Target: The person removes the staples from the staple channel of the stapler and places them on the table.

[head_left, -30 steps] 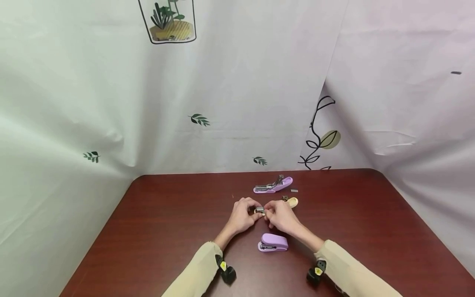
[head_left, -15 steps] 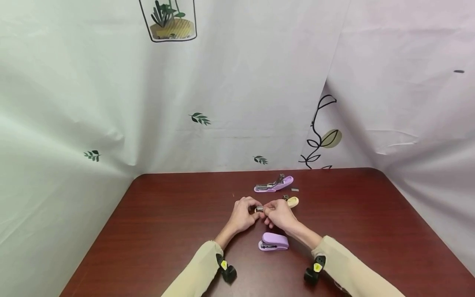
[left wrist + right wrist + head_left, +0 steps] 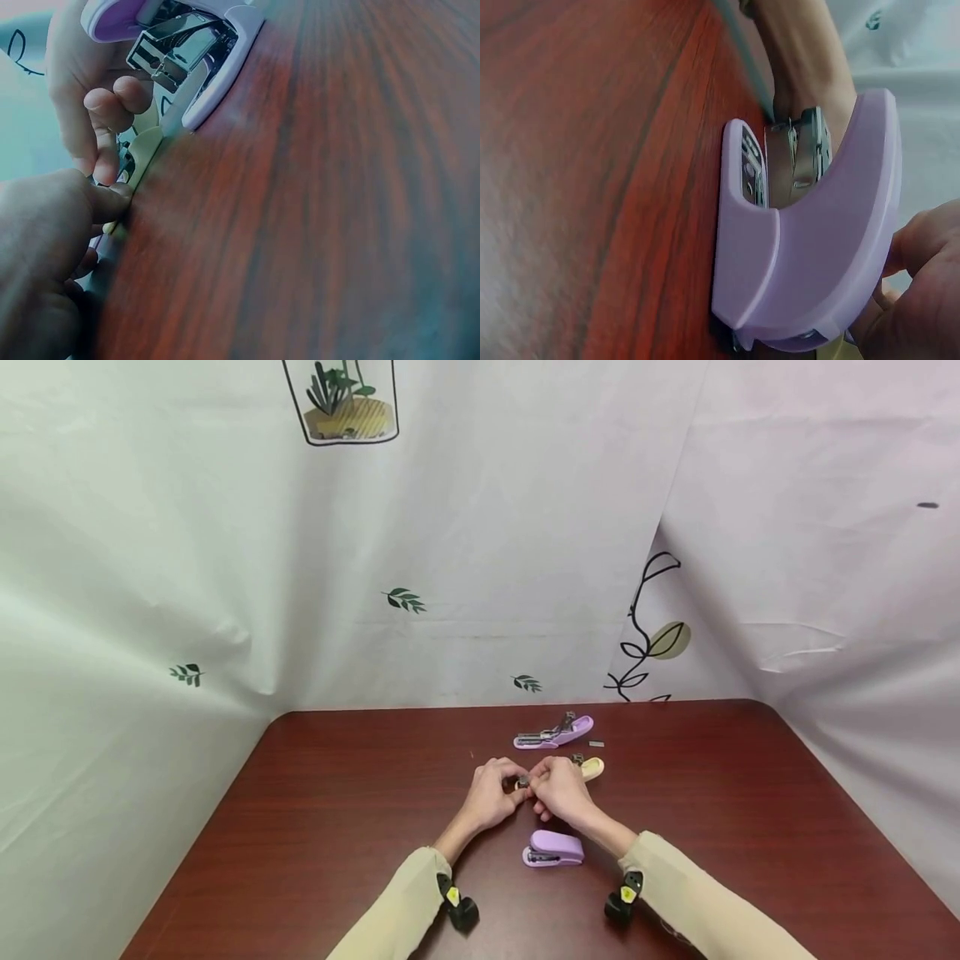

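A pale yellow stapler (image 3: 592, 768) lies opened out on the table, its top folded back to the right. My left hand (image 3: 491, 795) grips its base at the left end between thumb and fingers. My right hand (image 3: 562, 791) pinches at the stapler's metal part, its fingertips meeting the left ones. Whether a small piece sits between those fingertips is hidden. In the left wrist view the yellow stapler (image 3: 144, 154) shows edge-on beyond the left thumb. Closer to me stands a closed purple stapler (image 3: 553, 848), which looms large in the right wrist view.
Farther back lies a second purple stapler (image 3: 553, 733), opened out with its metal channel showing. A small grey staple strip (image 3: 596, 744) rests to its right. The reddish-brown table (image 3: 337, 827) meets a printed white cloth (image 3: 480, 527) at the back.
My right hand has shifted slightly to the left over the yellow stapler, and less of the metal between the hands shows now. The left hand and the other staplers stay in place.
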`<action>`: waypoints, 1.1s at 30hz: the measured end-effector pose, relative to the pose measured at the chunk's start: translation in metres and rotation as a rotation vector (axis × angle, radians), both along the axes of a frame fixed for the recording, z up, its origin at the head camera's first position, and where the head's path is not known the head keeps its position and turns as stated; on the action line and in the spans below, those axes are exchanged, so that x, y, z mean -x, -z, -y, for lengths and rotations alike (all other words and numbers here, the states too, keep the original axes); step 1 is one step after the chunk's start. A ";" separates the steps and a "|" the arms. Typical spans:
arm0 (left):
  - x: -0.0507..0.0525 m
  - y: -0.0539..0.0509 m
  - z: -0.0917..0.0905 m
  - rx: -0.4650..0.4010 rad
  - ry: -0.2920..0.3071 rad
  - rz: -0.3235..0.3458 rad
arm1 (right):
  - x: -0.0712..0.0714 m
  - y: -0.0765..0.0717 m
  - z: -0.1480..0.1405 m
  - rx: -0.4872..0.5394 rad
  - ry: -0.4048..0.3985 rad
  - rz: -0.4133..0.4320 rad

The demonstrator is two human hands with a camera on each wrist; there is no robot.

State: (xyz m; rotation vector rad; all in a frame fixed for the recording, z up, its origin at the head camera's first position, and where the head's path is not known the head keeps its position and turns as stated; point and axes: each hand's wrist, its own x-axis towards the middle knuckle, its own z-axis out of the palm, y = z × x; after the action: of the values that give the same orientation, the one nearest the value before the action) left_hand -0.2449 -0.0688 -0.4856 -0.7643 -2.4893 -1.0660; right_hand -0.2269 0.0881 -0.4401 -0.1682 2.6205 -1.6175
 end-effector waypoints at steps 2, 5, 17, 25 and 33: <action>0.000 0.000 0.000 0.003 -0.002 -0.001 | 0.001 0.001 0.000 -0.019 -0.011 -0.032; 0.000 0.000 0.000 0.003 -0.005 -0.002 | 0.001 0.002 -0.001 -0.031 -0.032 -0.071; 0.000 -0.001 -0.001 0.009 -0.013 0.033 | -0.003 0.003 -0.006 0.016 -0.043 -0.112; -0.001 0.000 -0.001 0.007 -0.016 0.033 | -0.005 -0.003 -0.013 0.070 -0.009 -0.124; -0.001 -0.001 -0.001 0.004 -0.017 0.045 | -0.009 -0.012 -0.021 0.113 -0.014 -0.138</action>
State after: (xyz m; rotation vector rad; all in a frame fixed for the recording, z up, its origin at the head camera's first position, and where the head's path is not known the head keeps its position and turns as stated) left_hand -0.2437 -0.0679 -0.4848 -0.7264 -2.5311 -1.0843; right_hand -0.2175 0.1092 -0.4280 -0.3131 2.6187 -1.8132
